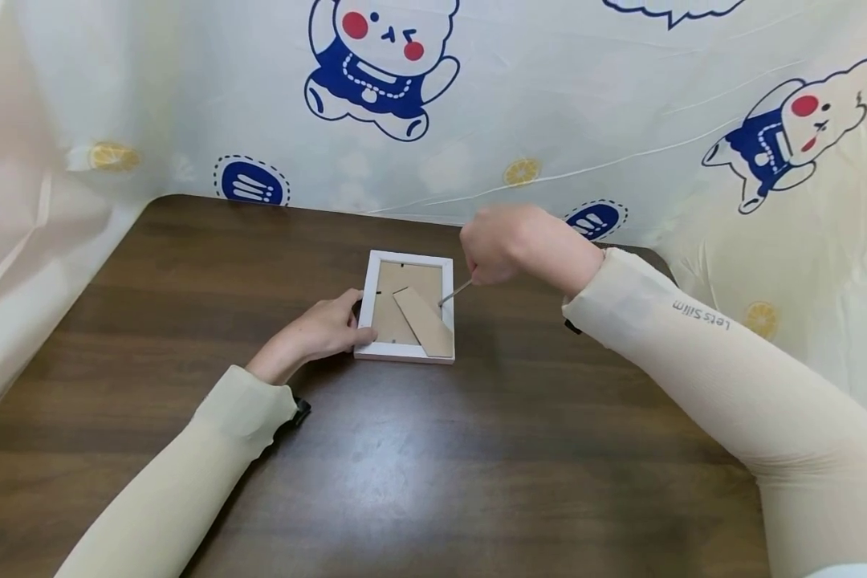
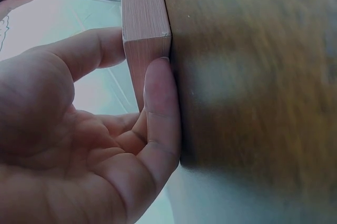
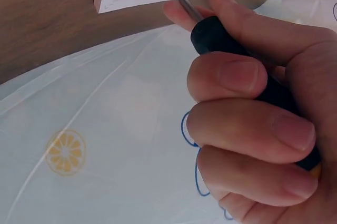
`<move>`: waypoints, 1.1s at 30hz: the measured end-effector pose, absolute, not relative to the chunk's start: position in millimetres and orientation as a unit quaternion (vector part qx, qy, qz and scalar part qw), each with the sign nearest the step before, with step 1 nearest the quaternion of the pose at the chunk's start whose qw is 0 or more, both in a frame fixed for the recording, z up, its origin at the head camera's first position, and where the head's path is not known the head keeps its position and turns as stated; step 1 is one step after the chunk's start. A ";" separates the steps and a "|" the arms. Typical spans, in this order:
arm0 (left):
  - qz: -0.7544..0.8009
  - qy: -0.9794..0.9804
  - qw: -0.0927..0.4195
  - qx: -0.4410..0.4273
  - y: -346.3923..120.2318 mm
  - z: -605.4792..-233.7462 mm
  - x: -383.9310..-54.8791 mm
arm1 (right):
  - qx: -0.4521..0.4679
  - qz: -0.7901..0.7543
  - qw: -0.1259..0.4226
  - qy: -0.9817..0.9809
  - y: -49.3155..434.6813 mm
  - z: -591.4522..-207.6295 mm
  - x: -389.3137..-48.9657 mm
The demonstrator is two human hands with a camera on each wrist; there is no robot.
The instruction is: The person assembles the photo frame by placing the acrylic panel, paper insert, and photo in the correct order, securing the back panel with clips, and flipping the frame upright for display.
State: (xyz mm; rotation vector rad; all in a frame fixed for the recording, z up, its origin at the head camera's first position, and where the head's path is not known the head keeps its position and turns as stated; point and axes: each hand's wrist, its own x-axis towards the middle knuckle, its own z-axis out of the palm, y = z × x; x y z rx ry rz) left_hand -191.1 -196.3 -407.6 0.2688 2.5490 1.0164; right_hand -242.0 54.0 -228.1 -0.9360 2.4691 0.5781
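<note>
A white picture frame [image 1: 412, 351] lies face down on the table, its brown backing board [image 1: 413, 277] and slanted stand flap [image 1: 426, 321] facing up. My left hand [image 1: 330, 325] grips the frame's left side near the lower corner; in the left wrist view the thumb and fingers [image 2: 160, 92] pinch its edge. In my right hand [image 1: 502, 243] is a screwdriver [image 3: 218, 37] with a dark handle, fingers wrapped around it. Its metal shaft [image 1: 457, 292] slants down to the inner right edge of the frame, where the tip meets the backing. Small dark tabs [image 1: 402, 265] sit along the inner edge.
The brown wooden table [image 1: 405, 482] extends around the frame. A pale printed curtain [image 1: 520, 104] with cartoon figures hangs close behind the table's far edge and along both sides.
</note>
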 end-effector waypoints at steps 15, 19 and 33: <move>0.372 0.902 0.194 0.097 -196.6 -407.1 -190.4 | -0.275 -0.108 0.123 0.947 174.9 -265.3 -221.1; 0.372 0.903 0.196 0.093 -197.2 -408.5 -189.0 | -0.210 -0.179 0.106 0.955 198.8 -293.5 -216.2; 0.370 0.904 0.193 0.090 -198.0 -408.6 -188.5 | -0.115 -0.237 0.052 0.963 237.9 -357.7 -215.8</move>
